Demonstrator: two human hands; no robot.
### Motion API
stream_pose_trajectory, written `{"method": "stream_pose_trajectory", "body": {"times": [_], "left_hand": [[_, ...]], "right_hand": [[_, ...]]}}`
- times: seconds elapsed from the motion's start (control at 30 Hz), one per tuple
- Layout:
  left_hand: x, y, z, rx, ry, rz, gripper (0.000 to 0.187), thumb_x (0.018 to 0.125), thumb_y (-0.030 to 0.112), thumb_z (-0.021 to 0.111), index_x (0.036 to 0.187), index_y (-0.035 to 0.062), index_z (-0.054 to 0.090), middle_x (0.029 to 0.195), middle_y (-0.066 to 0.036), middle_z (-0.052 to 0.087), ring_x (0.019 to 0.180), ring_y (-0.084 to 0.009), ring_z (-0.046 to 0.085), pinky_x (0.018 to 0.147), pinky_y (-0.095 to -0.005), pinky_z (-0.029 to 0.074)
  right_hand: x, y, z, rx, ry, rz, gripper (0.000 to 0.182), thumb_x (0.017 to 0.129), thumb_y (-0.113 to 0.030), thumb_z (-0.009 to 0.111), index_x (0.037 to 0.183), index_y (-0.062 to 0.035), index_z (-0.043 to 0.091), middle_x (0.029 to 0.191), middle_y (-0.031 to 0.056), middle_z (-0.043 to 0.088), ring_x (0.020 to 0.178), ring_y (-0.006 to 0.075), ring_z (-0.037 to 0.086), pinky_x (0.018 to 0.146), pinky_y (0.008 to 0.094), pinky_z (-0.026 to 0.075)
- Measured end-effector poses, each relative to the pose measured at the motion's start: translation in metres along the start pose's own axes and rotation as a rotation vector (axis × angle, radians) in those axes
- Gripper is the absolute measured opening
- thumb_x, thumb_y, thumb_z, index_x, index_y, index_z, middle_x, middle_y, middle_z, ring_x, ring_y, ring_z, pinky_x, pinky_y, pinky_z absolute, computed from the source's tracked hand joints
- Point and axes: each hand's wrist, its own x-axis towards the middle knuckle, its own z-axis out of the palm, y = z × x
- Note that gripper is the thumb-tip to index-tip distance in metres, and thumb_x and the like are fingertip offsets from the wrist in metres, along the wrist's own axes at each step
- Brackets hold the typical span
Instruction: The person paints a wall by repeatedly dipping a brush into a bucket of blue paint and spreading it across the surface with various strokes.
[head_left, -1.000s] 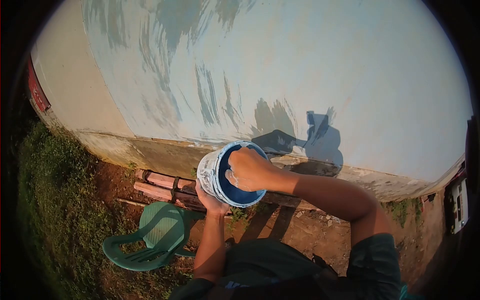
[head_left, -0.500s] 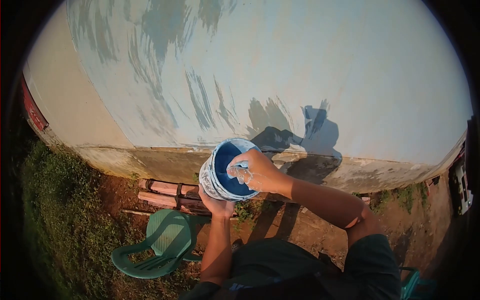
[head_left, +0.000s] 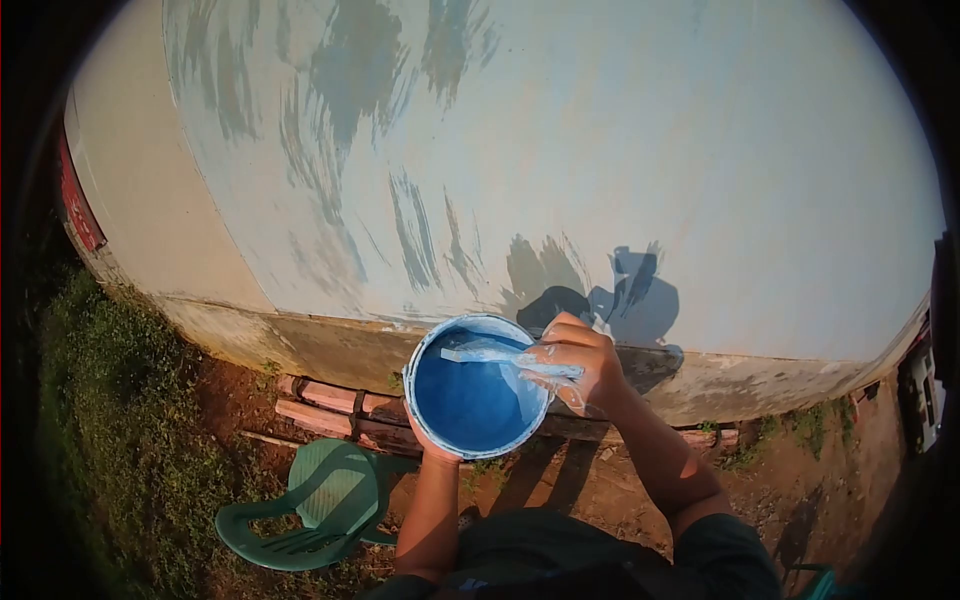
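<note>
A paint bucket (head_left: pixel 412 385) with a white, paint-smeared rim is tilted so that I see into it. Inside lies blue-looking paint (head_left: pixel 470 405). My left hand (head_left: pixel 436 440) is wrapped round its lower left side, most fingers hidden behind it. At the bucket's right rim, my right hand (head_left: pixel 585 365), smeared with paint, grips a paint-covered paintbrush (head_left: pixel 485 353). One end of the brush reaches left over the bucket's opening. Beyond the bucket stands a wall (head_left: pixel 760 200) coated in pale paint, with darker streaky patches at upper left and near the shadow.
A green plastic chair (head_left: pixel 335 485) stands at lower left on grass and soil. Pinkish posts (head_left: pixel 320 408) lie along the wall's foot. Part of another green chair (head_left: pixel 820 582) shows at lower right. Grass (head_left: pixel 120 400) covers the far left.
My right hand has come up out of the bucket to its right rim, bringing the brush into view. The bucket sits lower in view and its opening faces me more.
</note>
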Motion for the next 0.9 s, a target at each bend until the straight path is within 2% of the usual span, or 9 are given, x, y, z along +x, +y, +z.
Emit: {"method": "stream_pose_trajectory", "body": {"times": [0.17,0.27,0.33,0.37,0.43,0.57,0.67,0.77,0.9], "left_hand": [[0.018,-0.008,-0.003,-0.047,0.031,-0.041,0.074,0.104,0.062,0.041,0.157,0.0105,0.044,0.161,-0.016,0.045,0.146,-0.0394,0.045,0.12,-0.0604,0.037],[0.026,-0.012,-0.002,-0.07,0.053,-0.069,0.074,0.104,0.062,0.041,0.157,0.0107,0.043,0.162,-0.016,0.044,0.146,-0.0397,0.044,0.12,-0.061,0.037],[0.035,-0.015,0.009,-0.083,0.058,-0.089,0.073,0.105,0.061,0.041,0.158,0.0108,0.043,0.162,-0.016,0.044,0.146,-0.0398,0.044,0.12,-0.0614,0.036],[0.04,-0.017,0.018,-0.084,0.051,-0.092,0.073,0.105,0.061,0.041,0.158,0.0108,0.043,0.162,-0.016,0.044,0.146,-0.0398,0.044,0.12,-0.0614,0.036],[0.052,-0.02,0.041,-0.027,-0.011,-0.142,0.07,0.106,0.058,0.041,0.157,0.0099,0.043,0.163,-0.017,0.042,0.147,-0.0408,0.043,0.12,-0.0622,0.036],[0.073,-0.025,0.049,0.0,-0.112,-0.174,0.077,0.101,0.064,0.045,0.158,0.0124,0.042,0.163,-0.016,0.042,0.147,-0.0409,0.043,0.12,-0.0633,0.035],[0.082,-0.032,0.05,0.013,-0.095,-0.163,0.08,0.098,0.065,0.047,0.159,0.0134,0.042,0.164,-0.016,0.041,0.147,-0.0398,0.043,0.12,-0.0629,0.035],[0.086,-0.038,0.05,-0.07,-0.015,-0.145,0.08,0.097,0.064,0.049,0.158,0.0131,0.043,0.163,-0.016,0.043,0.146,-0.0391,0.044,0.119,-0.0605,0.037],[0.088,-0.048,0.066,0.044,-0.015,-0.146,0.075,0.1,0.06,0.046,0.156,0.0105,0.046,0.158,-0.017,0.049,0.143,-0.0385,0.048,0.119,-0.0568,0.039]], "right_hand": [[0.004,-0.012,-0.009,-0.118,-0.015,-0.112,0.035,0.068,-0.008,0.096,0.098,-0.0033,0.077,0.085,0.0087,0.067,0.077,0.0249,0.06,0.065,0.0363,0.05],[-0.001,-0.006,-0.013,-0.214,0.083,-0.166,0.035,0.067,-0.009,0.096,0.096,-0.0032,0.077,0.087,0.0094,0.068,0.078,0.0254,0.062,0.067,0.0356,0.051],[-0.001,-0.001,-0.02,-0.295,0.224,-0.215,0.03,0.071,-0.011,0.093,0.093,-0.0022,0.074,0.088,0.0122,0.072,0.077,0.0277,0.065,0.066,0.0364,0.051],[-0.001,-0.001,-0.027,-0.301,0.225,-0.22,0.03,0.071,-0.011,0.093,0.093,-0.0022,0.074,0.088,0.0122,0.072,0.077,0.0277,0.065,0.066,0.0364,0.051],[0.003,0.0,-0.042,-0.258,0.262,-0.087,0.03,0.07,-0.008,0.09,0.096,-0.0016,0.076,0.089,0.0108,0.07,0.079,0.0276,0.065,0.068,0.0374,0.053],[0.004,0.009,-0.051,-0.303,0.317,-0.106,0.026,0.071,-0.008,0.088,0.093,-0.0001,0.075,0.088,0.0118,0.07,0.078,0.0283,0.065,0.068,0.0381,0.053],[0.002,0.016,-0.049,-0.404,0.298,-0.094,0.029,0.07,-0.008,0.091,0.092,0.0003,0.074,0.086,0.0116,0.07,0.077,0.0279,0.065,0.067,0.0373,0.052],[0.002,0.017,-0.052,-0.371,0.379,-0.081,0.031,0.069,-0.008,0.093,0.093,-0.001,0.074,0.087,0.0106,0.07,0.075,0.0271,0.065,0.066,0.0366,0.052],[0.001,0.016,-0.065,-0.462,0.31,-0.143,0.034,0.066,-0.007,0.096,0.091,-0.002,0.073,0.089,0.0109,0.071,0.075,0.0278,0.068,0.065,0.0367,0.055]]}}
